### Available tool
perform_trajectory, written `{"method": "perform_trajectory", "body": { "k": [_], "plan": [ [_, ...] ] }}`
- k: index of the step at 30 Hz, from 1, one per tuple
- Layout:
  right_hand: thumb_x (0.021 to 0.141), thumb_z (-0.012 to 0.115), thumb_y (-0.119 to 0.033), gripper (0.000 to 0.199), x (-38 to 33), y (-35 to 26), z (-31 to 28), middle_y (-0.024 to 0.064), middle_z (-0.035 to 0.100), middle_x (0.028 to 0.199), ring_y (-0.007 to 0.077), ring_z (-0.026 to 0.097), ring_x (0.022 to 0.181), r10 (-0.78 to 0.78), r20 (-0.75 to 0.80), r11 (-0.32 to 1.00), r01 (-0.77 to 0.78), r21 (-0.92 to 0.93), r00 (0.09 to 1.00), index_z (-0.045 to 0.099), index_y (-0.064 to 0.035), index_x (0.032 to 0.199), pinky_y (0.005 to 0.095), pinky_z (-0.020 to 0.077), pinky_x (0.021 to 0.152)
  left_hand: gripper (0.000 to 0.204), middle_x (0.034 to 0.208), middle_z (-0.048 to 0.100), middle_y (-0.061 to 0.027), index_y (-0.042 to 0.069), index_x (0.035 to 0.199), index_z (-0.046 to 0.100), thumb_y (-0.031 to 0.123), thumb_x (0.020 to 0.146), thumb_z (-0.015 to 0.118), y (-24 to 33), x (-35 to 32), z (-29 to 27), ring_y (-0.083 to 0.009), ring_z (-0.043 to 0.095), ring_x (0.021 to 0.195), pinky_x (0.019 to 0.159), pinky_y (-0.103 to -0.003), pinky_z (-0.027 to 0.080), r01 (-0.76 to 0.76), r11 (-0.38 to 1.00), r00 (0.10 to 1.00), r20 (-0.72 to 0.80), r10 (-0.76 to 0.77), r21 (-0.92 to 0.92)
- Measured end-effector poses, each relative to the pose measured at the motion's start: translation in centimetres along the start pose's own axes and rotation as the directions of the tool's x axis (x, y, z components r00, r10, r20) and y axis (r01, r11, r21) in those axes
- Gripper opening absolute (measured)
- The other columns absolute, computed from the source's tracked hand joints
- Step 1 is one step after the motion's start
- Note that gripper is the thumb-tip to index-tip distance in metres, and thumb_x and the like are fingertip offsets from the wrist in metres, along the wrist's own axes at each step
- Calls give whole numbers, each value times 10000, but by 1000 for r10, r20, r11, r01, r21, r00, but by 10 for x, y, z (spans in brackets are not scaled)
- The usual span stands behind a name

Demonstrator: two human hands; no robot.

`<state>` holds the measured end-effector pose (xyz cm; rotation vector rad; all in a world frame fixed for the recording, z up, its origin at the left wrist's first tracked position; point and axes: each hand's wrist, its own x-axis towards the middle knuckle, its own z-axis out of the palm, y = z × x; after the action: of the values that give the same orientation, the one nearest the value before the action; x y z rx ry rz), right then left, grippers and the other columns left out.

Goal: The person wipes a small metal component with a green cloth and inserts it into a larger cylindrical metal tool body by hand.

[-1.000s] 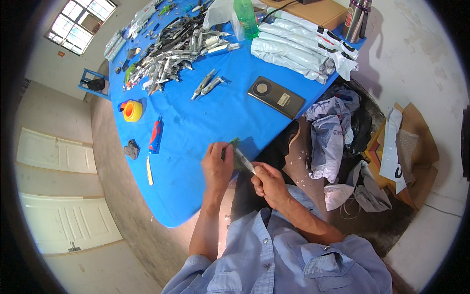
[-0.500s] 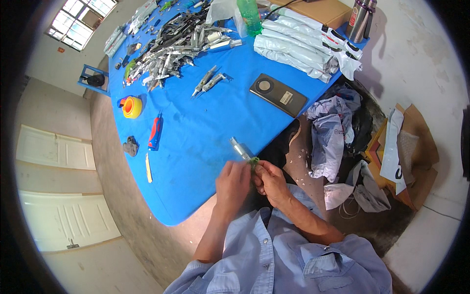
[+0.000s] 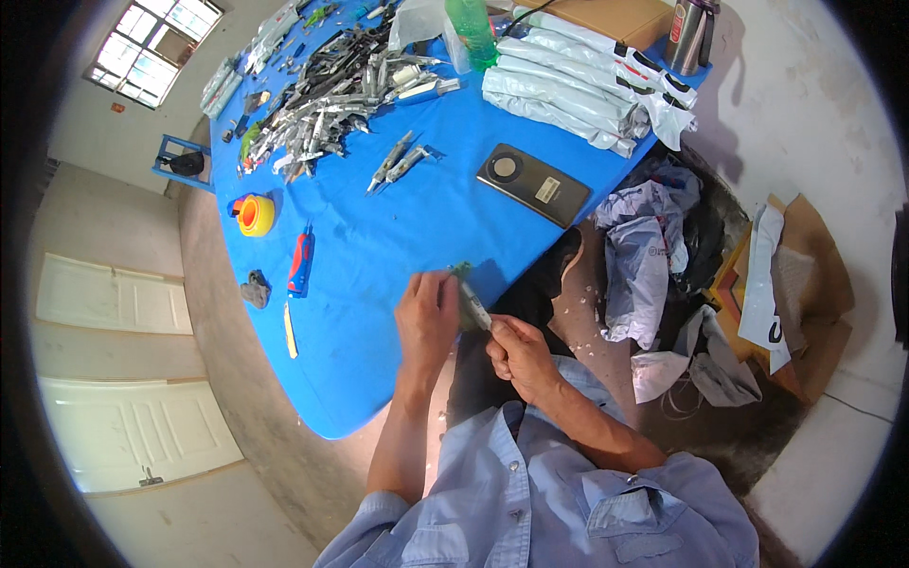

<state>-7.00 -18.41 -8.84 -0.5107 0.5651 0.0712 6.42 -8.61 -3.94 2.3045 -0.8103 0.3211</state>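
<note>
My right hand [image 3: 524, 354] is closed round the near end of a slim silver-grey piece [image 3: 473, 305], pen-like in shape, which slants away over the table's edge. Green stringy material [image 3: 461, 270] shows at its far end. My left hand [image 3: 425, 317], slightly blurred, has its fingers curled in at that green end; exactly what they pinch is partly hidden. Two similar grey pieces with pointed tips [image 3: 399, 165] lie beyond on the blue-covered table [image 3: 360, 322]. Left of my hands lie a red-and-blue handled tool [image 3: 299, 262] and a thin pale-yellow strip [image 3: 290, 329].
A large heap of similar pieces [image 3: 317, 118] covers the far table. A phone [image 3: 533, 184], tape rolls [image 3: 255, 216], a dark crumpled scrap [image 3: 254, 289], pale plastic packages [image 3: 559, 90], a green bottle [image 3: 471, 33] and a flask [image 3: 690, 36] surround it. Bags [image 3: 634, 270] and an open carton [image 3: 814, 293] stand right.
The piece has been turned round: its green end was near me between both hands and now points away. My left hand moved forward and slightly left; my right now grips the opposite end.
</note>
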Motion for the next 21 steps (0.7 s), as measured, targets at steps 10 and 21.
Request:
{"method": "perform_trajectory", "body": {
  "k": [10, 21],
  "plan": [
    [1096, 551, -236, 184, 5, -7, -2, -16, 521, 717, 64, 425, 542, -7, -28, 1000, 7, -7, 1000, 647, -80, 1109, 222, 320, 453, 68, 921, 718, -164, 18, 947, 722, 47, 903, 765, 23, -16, -21, -338, 715, 805, 700, -394, 564, 32, 999, 993, 116, -30, -14],
    [1091, 524, -227, 216, 4, -9, -4, -8, 518, 701, 64, 406, 521, 24, -3, 1000, -24, -6, 1000, 654, -57, 1113, 240, 291, 438, 50, 899, 694, -156, 44, 950, 693, 34, 912, 725, 23, -17, -8, -370, 689, 754, 635, -441, 546, 6, 999, 995, 103, -10, 46]
  ]
}}
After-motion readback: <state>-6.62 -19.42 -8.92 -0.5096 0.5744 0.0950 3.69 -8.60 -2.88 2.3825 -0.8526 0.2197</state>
